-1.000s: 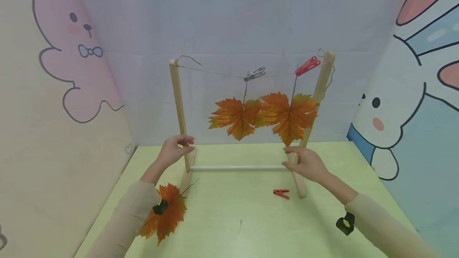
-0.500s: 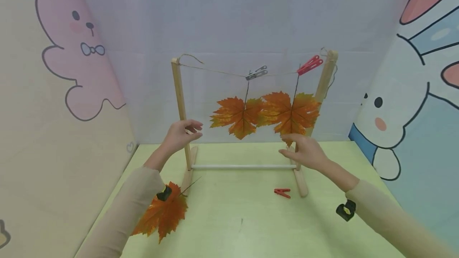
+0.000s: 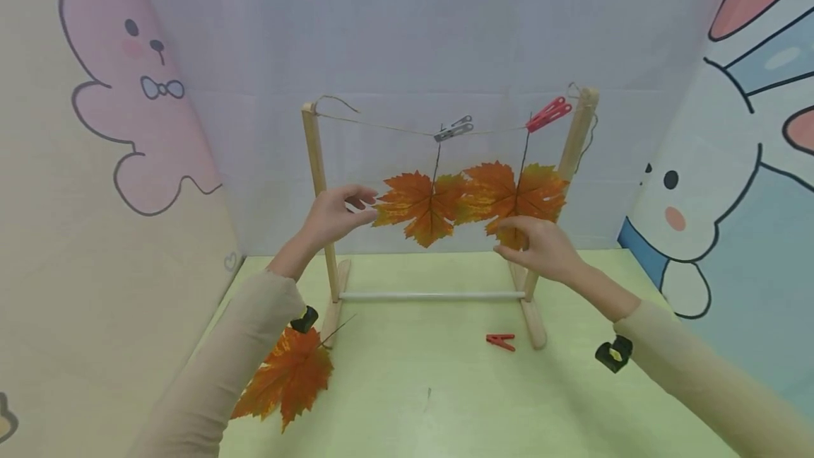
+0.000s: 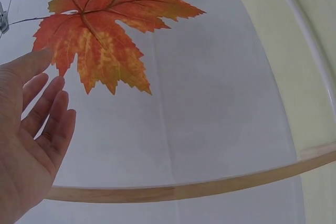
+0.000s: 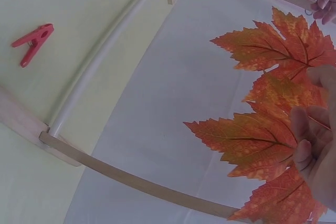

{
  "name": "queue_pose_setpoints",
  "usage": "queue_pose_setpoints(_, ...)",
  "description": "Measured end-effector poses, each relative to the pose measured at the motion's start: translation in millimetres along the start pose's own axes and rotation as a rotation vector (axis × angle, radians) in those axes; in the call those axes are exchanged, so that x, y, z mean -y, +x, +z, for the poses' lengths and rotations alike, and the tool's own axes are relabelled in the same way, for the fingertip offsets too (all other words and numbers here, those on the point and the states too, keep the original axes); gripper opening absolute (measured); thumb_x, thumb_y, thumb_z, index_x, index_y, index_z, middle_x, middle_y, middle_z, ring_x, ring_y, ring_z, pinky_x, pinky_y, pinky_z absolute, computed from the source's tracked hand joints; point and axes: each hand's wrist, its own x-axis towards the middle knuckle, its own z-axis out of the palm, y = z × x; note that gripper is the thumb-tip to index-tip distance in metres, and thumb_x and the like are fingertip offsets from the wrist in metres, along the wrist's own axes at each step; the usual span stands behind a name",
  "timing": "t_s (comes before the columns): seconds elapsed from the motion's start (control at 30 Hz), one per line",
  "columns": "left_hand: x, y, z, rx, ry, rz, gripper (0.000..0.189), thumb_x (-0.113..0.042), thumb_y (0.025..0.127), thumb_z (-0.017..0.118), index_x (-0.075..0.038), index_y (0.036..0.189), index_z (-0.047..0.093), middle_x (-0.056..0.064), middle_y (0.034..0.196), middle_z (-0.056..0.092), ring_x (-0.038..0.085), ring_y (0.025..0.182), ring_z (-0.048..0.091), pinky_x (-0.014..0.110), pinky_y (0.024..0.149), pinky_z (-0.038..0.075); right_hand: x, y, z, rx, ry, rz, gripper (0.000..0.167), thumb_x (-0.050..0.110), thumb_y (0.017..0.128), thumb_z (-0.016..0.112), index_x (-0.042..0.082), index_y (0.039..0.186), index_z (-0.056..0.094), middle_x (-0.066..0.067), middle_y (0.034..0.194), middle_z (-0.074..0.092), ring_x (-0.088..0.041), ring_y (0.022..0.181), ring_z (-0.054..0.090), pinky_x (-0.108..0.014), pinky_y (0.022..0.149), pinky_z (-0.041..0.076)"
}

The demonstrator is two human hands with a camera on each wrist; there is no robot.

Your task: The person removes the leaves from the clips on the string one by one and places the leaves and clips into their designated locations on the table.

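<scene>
Two orange maple leaves hang from a string by their stems. A grey clothespin pins the left leaf, and a red clothespin pins the right leaf. My left hand, fingers loosely bent, has its tips right by the left leaf's edge; the left wrist view shows nothing in that hand. My right hand is before the lower part of the right leaf, thumb and fingers apart. In the right wrist view this hand overlaps the leaves and holds nothing.
The string spans two wooden posts, the left post and right post, joined low by a white rod. A third maple leaf lies at the table's left, partly under my left sleeve. Another red clothespin lies near the right foot.
Both hands have risen from near the rod to the height of the hanging leaves; the left also moved right, to the left leaf's edge. The leaves and clothespins stay in place.
</scene>
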Motion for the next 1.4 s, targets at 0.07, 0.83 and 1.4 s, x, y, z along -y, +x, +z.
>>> queue_pose_setpoints(0.07,-3.8,2.8,1.1,0.001,-0.005,0.022,0.032,-0.016,0.08,0.069,-0.007,0.11,0.063,0.011,0.104,0.064,0.02,0.09,0.057,0.034,0.076,0.049,1.2,3.3,-3.0,-0.007,-0.01,-0.004,0.035,0.019,0.076,0.072,0.002,0.106,0.065,-0.009,0.086,0.066,-0.006,0.047,0.032,-0.024,0.044,0.031)
queue_pose_setpoints(0.83,-41.1,27.3,11.6,-0.121,0.021,0.109,0.038,-0.016,0.08,0.07,-0.007,0.116,0.06,0.006,0.116,0.059,0.019,0.103,0.051,0.033,0.084,0.046,12.8,31.6,-24.8,-0.062,-0.001,-0.079,0.039,0.015,0.075,0.074,-0.002,0.108,0.063,-0.011,0.083,0.066,-0.01,0.053,0.047,-0.025,0.05,0.04)
queue_pose_setpoints(1.4,-58.9,46.3,30.6,-0.096,0.035,0.094,0.042,-0.019,0.08,0.069,-0.01,0.12,0.059,0.006,0.117,0.059,0.02,0.106,0.053,0.031,0.087,0.045,21.9,54.8,-38.0,-0.114,-0.062,-0.18,0.035,0.013,0.076,0.071,-0.002,0.107,0.063,-0.015,0.099,0.066,-0.023,0.067,0.059,-0.034,0.057,0.045)
